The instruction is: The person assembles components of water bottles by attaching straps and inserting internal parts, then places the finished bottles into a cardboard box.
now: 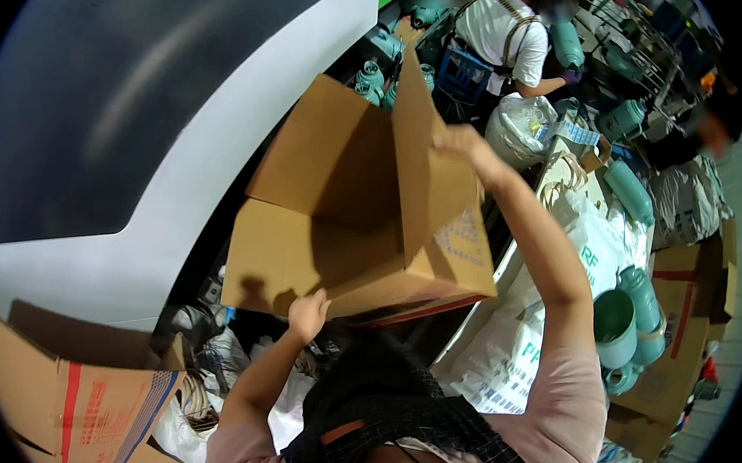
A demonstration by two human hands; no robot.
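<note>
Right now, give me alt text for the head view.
A person's left hand and right hand hold an open cardboard box by its near edge and raised right flap. White sacks lie right; another carton stands lower left.

Head-worn fisheye, facing down, apparently close

Teal cylindrical parts (pixel 629 192) and white sacks (pixel 512 135) show a workshop.

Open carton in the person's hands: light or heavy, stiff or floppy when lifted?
The carton is probably light for its size: its visible inside shows only bare cardboard, and the left hand and right hand grip just its edges. Flat panels suggest fair stiffness, but being open, it may skew if pushed.
</note>
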